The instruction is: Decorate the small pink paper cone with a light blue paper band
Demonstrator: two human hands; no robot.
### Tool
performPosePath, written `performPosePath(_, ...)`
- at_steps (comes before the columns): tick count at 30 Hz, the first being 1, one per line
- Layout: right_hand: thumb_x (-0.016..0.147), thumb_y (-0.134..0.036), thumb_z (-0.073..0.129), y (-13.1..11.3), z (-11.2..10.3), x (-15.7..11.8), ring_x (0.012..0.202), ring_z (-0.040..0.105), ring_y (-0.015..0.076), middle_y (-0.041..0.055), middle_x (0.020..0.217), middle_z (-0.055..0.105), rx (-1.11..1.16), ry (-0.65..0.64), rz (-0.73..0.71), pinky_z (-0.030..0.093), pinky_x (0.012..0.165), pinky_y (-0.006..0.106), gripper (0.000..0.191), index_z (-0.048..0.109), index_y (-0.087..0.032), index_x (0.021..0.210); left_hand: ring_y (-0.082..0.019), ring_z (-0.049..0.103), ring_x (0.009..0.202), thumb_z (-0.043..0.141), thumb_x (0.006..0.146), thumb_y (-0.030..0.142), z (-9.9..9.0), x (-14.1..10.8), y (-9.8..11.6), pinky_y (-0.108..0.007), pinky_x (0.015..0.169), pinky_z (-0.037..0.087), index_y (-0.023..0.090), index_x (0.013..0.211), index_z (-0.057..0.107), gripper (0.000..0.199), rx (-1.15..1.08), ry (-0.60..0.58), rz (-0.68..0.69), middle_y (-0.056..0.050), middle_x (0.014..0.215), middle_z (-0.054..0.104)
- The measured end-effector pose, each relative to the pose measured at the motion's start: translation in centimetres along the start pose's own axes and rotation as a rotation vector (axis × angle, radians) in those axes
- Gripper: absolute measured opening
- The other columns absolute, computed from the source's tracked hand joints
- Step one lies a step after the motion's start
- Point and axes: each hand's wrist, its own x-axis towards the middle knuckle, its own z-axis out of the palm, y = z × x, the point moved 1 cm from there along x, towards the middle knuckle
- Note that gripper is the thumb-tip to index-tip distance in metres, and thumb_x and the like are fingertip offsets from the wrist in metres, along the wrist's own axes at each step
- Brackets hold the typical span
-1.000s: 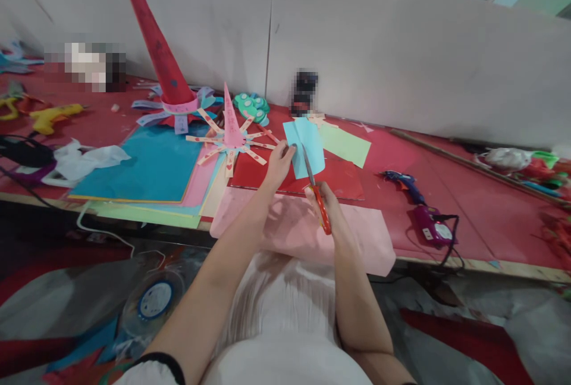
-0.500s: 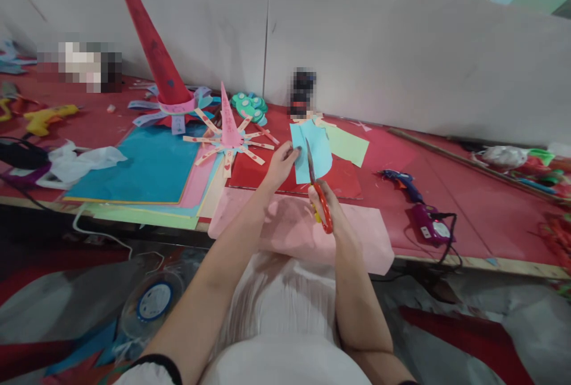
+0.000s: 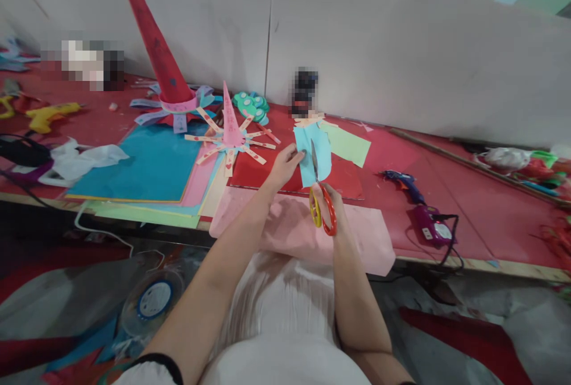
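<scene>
My left hand (image 3: 285, 165) pinches the left edge of a light blue piece of paper (image 3: 307, 162) above the table. My right hand (image 3: 331, 196) is closed on scissors (image 3: 329, 212) with one red and one yellow handle loop. Their blades lie over the middle of the blue paper, pointing away from me. Beneath the hands are a dark red sheet (image 3: 250, 174) and, nearer to me, a pale pink sheet (image 3: 285, 227). Left of the paper stands a small pink paper cone (image 3: 231, 123) ringed with decorated strips.
A tall red cone (image 3: 163, 58) stands at the back left, behind blue sheets (image 3: 143, 165). Yellow glue gun (image 3: 53, 116) lies far left. To the right are a blue glue gun (image 3: 404, 181), a purple power box (image 3: 430, 224) with a cord, and a long stick (image 3: 441, 150).
The scissor handles have spread apart, showing the yellow loop more fully. The blue paper has tilted slightly, and the whole view has shifted a little.
</scene>
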Motion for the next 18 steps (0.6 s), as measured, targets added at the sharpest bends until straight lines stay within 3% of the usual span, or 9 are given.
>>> performPosePath(18,0.068,-0.059,0.061,-0.13,0.02,-0.34,0.036,0.039,0.0061,-0.0069,0.049,0.043,-0.034,0.106,-0.008,0.032,0.033,0.020,0.042,0.044,-0.021,0.065,-0.014,0.052,0.071,0.063,0.075,0.038,-0.15,0.14,-0.49,-0.025,0.066,0.043,0.015,0.077,0.060,0.023,-0.004,-0.022,-0.020,0.000,0.070,0.055)
